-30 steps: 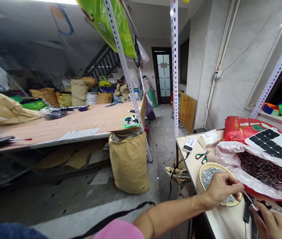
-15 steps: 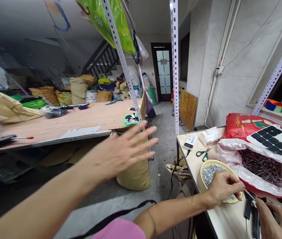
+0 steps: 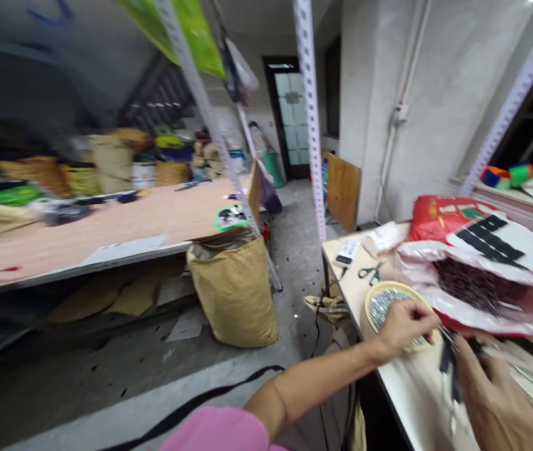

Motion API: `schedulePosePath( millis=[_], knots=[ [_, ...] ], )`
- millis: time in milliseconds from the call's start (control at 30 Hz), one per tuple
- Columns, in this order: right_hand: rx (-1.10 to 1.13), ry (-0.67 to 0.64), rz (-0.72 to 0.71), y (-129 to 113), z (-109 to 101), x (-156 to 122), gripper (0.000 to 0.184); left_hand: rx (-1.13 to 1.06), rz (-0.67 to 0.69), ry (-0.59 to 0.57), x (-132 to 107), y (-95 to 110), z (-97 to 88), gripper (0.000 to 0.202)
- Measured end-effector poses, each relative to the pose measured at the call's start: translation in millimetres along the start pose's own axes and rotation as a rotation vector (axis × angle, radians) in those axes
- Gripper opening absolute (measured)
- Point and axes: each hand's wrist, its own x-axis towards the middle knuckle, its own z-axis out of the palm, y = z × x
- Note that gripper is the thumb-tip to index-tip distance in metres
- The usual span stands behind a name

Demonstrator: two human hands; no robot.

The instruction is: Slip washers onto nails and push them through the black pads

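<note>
My left hand (image 3: 404, 326), below a pink sleeve, reaches over the right-hand table. Its thumb and fingers are pinched together at the tip of a thin metal rod (image 3: 448, 335); any small piece between them is too small to make out. Shut around the rod's other end is my right hand (image 3: 496, 388), blurred at the bottom right. Under my left hand sits a pale yellow bowl (image 3: 370, 313) of small silver metal pieces (image 3: 386, 304). Beside my right hand lie black-handled tools (image 3: 445, 360) with metal shafts, partly hidden by it.
A red and white bag (image 3: 416, 269) of thin dark rods lies open behind my hands. Scissors (image 3: 370, 273), a white phone-like device (image 3: 346, 254) and a tissue pack (image 3: 385, 238) lie near the left edge. A full tan sack (image 3: 233, 294) stands by the long table (image 3: 153, 219).
An outstretched forearm with spread fingers at the left is gone from view. The scene has shifted left as the view turned right. My two hands stay together beside the bowl.
</note>
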Motion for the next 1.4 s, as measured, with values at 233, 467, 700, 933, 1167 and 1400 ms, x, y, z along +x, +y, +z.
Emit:
schedulePosePath(
  millis=[233,467,700,933,1167,1400],
  knots=[
    [-0.155,-0.153,-0.048,-14,-23,-3,0.028,0.065,0.006,0.014,-12,-15,4.7,0.031],
    [-0.029,-0.141,0.250,-7,-57,-31,0.026,-0.091,-0.201,-0.188,-46,-26,30.4,0.038],
    [0.019,-0.230,0.470,16,-119,-97,0.025,0.229,-0.195,-0.397,-82,-56,36.5,0.047],
    [-0.073,-0.499,0.625,44,-142,-172,0.028,0.915,0.546,-0.781,-106,-110,31.2,0.040],
    [0.031,-0.529,0.660,56,-117,-192,0.025,1.266,0.707,-0.977,-80,-140,54.2,0.048],
    [-0.037,-0.546,0.585,74,-100,-192,0.025,1.293,0.661,-1.028,-70,-157,64.3,0.049]
  ],
)
